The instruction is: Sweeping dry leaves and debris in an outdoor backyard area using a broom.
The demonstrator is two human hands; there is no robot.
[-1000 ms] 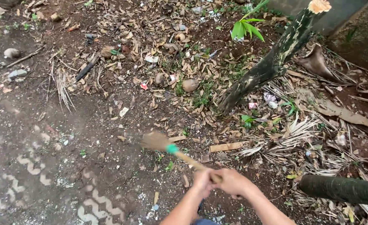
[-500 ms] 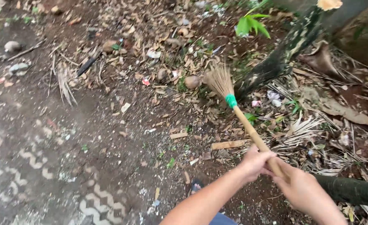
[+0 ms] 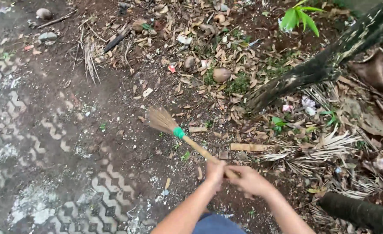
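Observation:
A short stick broom [image 3: 174, 128] with straw bristles, a green binding and a wooden handle points up and left over bare soil. My left hand [image 3: 215, 170] grips the handle just ahead of my right hand [image 3: 250, 180], which closes on the handle's end. The bristle tips rest at the edge of the dirt, beside scattered dry leaves [image 3: 209, 56]. Both forearms enter from the bottom middle of the view.
A dark, leaning cut trunk [image 3: 317, 69] rises at the upper right with a green seedling [image 3: 297, 17] beside it. Dry palm fronds [image 3: 326, 147] and a dark log [image 3: 360, 212] lie on the right. Patterned paving blocks [image 3: 35, 143] cover the left. Stones and litter dot the leaf bed.
The broom swung from the base of the trunk down and left across the dirt. My hands drew back toward the bottom middle, and the view shifted right over the paving.

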